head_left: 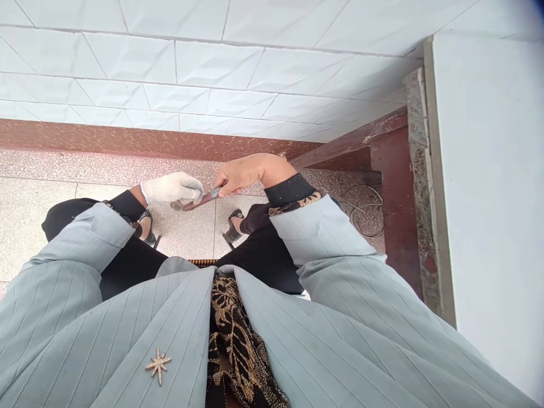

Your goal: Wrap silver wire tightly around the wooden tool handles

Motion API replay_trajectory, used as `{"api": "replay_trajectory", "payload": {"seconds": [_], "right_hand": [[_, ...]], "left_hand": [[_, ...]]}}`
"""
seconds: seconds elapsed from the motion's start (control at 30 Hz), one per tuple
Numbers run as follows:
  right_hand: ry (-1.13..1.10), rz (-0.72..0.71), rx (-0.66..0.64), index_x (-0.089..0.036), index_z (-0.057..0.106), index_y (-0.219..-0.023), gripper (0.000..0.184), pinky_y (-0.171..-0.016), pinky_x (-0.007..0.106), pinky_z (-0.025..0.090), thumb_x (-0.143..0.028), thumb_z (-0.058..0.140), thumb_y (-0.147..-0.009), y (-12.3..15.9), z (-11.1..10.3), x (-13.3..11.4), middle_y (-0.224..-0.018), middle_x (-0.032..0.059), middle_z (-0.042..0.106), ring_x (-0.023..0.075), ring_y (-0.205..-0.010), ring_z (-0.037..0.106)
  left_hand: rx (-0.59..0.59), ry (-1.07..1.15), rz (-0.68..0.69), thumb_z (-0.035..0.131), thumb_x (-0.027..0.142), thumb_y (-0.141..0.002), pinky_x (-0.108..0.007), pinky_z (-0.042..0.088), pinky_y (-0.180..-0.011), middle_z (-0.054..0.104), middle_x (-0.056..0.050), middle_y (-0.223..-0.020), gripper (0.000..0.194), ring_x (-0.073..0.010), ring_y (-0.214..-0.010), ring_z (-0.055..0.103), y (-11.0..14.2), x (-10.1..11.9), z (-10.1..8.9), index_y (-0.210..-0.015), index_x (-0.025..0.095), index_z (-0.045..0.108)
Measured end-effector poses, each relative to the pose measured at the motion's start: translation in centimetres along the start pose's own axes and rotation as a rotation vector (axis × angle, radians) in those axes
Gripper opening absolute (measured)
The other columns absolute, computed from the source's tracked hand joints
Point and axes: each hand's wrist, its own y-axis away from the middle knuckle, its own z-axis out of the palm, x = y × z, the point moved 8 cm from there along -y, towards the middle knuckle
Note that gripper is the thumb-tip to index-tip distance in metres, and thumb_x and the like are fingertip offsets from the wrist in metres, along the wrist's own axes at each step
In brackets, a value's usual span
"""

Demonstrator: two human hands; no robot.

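My left hand, in a white knitted glove, is closed with its fingers curled. A small round brownish thing shows at the underside of the glove; its kind is too small to tell. My bare right hand grips a slim reddish-brown tool, which has a grey band or wrapping near my fingers. The tool slants down to the left, and its far end lies against the gloved fingertips, close to the round thing. Both hands are held out over the floor, in front of my knees.
A white tiled wall with a reddish-brown skirting rises ahead. Speckled floor tiles lie below. To the right stand a dark red wooden panel and a white surface; a coiled cable rests on the floor beside them.
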Motion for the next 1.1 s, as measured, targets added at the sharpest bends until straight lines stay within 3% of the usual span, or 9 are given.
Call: {"api": "replay_trajectory", "payload": {"seconds": [0.23, 0.33, 0.43, 0.5, 0.57, 0.67, 0.77, 0.97, 1.1], "right_hand": [[0.323, 0.202, 0.262, -0.013, 0.079, -0.083, 0.019, -0.066, 0.035, 0.036, -0.027, 0.070, -0.092, -1.5, -1.4, 1.2, -0.076, 0.0096, 0.070, 0.0211, -0.075, 0.062], [0.203, 0.191, 0.066, -0.013, 0.080, -0.088, 0.020, -0.064, 0.032, 0.038, -0.031, 0.074, -0.090, -1.9, 0.4, 1.4, -0.067, 0.0046, 0.067, 0.0183, -0.068, 0.062], [-0.019, -0.057, -0.078, -0.015, 0.081, -0.097, 0.022, -0.065, 0.027, 0.040, -0.034, 0.074, -0.090, -0.6, 1.4, -0.6, -0.061, -0.0021, 0.062, 0.0130, -0.063, 0.057], [-0.149, -0.235, 0.053, -0.017, 0.081, -0.103, 0.023, -0.067, 0.026, 0.040, -0.035, 0.072, -0.092, 1.0, -0.1, -1.8, -0.065, -0.0033, 0.063, 0.0110, -0.063, 0.054], [-0.316, -0.280, 0.328, -0.017, 0.079, -0.109, 0.028, -0.068, 0.027, 0.041, -0.039, 0.069, -0.094, 2.5, -2.7, -1.3, -0.072, -0.0020, 0.066, 0.0107, -0.065, 0.054], [-0.479, -0.210, 0.626, -0.015, 0.076, -0.104, 0.029, -0.066, 0.028, 0.041, -0.042, 0.067, -0.096, 3.9, -4.9, 0.9, -0.076, 0.0013, 0.067, 0.0109, -0.064, 0.052], [-0.493, -0.063, 0.718, -0.014, 0.074, -0.097, 0.026, -0.065, 0.029, 0.041, -0.039, 0.068, -0.096, 3.4, -5.2, 2.7, -0.075, 0.0036, 0.065, 0.0123, -0.064, 0.052], [-0.106, 0.249, 0.675, -0.013, 0.076, -0.092, 0.021, -0.070, 0.035, 0.038, -0.031, 0.065, -0.095, 1.7, -4.9, 3.2, -0.081, 0.0085, 0.067, 0.0198, -0.077, 0.057], [0.101, 0.270, 0.409, -0.013, 0.076, -0.087, 0.020, -0.069, 0.034, 0.036, -0.029, 0.066, -0.094, 0.3, -3.2, 2.3, -0.078, 0.0083, 0.067, 0.0198, -0.076, 0.059]], "left_hand": [[0.016, -0.107, 0.007, 0.064, 0.036, -0.082, -0.030, 0.047, -0.065, 0.067, -0.003, -0.071, 0.019, -0.0173, -0.067, 0.059, -0.3, 0.6, -0.4, -0.077, 0.020, 0.072], [0.039, -0.151, -0.003, 0.061, 0.035, -0.081, -0.028, 0.046, -0.068, 0.068, -0.002, -0.074, 0.019, -0.0168, -0.072, 0.060, -0.6, 0.3, -0.8, -0.078, 0.019, 0.071], [0.110, -0.113, -0.036, 0.061, 0.034, -0.083, -0.027, 0.045, -0.067, 0.068, -0.001, -0.077, 0.020, -0.0151, -0.071, 0.057, -0.6, -0.6, -1.7, -0.085, 0.017, 0.071], [0.177, -0.042, -0.041, 0.061, 0.033, -0.086, -0.028, 0.046, -0.066, 0.067, -0.002, -0.079, 0.019, -0.0142, -0.069, 0.056, -0.6, -1.0, -2.5, -0.090, 0.016, 0.071], [0.240, 0.052, -0.023, 0.060, 0.031, -0.090, -0.027, 0.045, -0.065, 0.065, -0.003, -0.078, 0.018, -0.0129, -0.066, 0.054, -0.6, -1.2, -3.0, -0.091, 0.016, 0.070], [0.243, 0.137, 0.005, 0.057, 0.027, -0.094, -0.025, 0.042, -0.061, 0.059, -0.002, -0.074, 0.015, -0.0107, -0.062, 0.049, -0.8, -1.1, -2.7, -0.090, 0.016, 0.068], [0.173, 0.115, 0.008, 0.057, 0.027, -0.094, -0.024, 0.040, -0.058, 0.056, -0.001, -0.071, 0.017, -0.0105, -0.059, 0.047, -1.1, -1.0, -1.9, -0.089, 0.016, 0.068], [0.122, 0.015, -0.044, 0.059, 0.030, -0.088, -0.028, 0.045, -0.061, 0.062, -0.002, -0.072, 0.018, -0.0138, -0.062, 0.054, -1.1, -1.0, -1.4, -0.090, 0.017, 0.071], [0.136, -0.107, -0.066, 0.058, 0.032, -0.084, -0.030, 0.047, -0.068, 0.066, -0.002, -0.074, 0.020, -0.0158, -0.068, 0.059, -0.9, -0.9, -1.7, -0.087, 0.017, 0.071]]}}
